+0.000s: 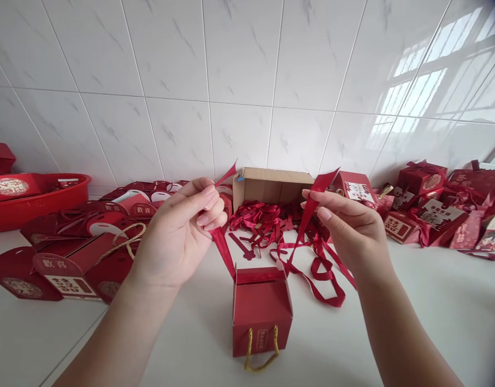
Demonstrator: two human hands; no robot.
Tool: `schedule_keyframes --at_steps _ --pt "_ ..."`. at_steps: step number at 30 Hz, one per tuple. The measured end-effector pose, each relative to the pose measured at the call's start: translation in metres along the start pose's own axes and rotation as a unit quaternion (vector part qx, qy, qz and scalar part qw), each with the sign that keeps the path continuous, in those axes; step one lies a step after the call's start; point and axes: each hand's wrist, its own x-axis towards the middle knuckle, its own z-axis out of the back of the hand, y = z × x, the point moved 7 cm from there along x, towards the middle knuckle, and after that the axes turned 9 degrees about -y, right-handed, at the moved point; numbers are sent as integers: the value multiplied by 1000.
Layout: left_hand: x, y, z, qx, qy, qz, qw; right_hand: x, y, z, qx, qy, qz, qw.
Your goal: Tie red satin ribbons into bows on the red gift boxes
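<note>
In the middle of the table stands a small red gift box (262, 309) with a gold rope handle (261, 370) hanging from its near side. A red ribbon (223, 251) runs across its top, and its two ends rise apart. My left hand (183, 231) is closed in a pinch on the left end, whose tip sticks out past the fingers. Between the thumb and fingers of my right hand (348, 226) is the right end, with a pointed tip above. Both hands are raised above the box and apart from it.
Behind the box, a cardboard carton (271, 180) lies open with a heap of red ribbons (257, 217) spilling out. Red boxes (76, 269) crowd the left, near a red plastic basin (65, 199). More finished boxes (437, 217) stand at the right. A tiled wall (243, 64) rises behind.
</note>
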Motion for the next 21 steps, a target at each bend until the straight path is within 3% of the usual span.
schedule_keyframes --at_steps 13,21 --pt "-4 -4 -1 19 -15 -31 999 1 7 2 4 -1 52 999" --pt "-3 -14 6 50 -45 -102 993 2 9 4 3 4 57 998"
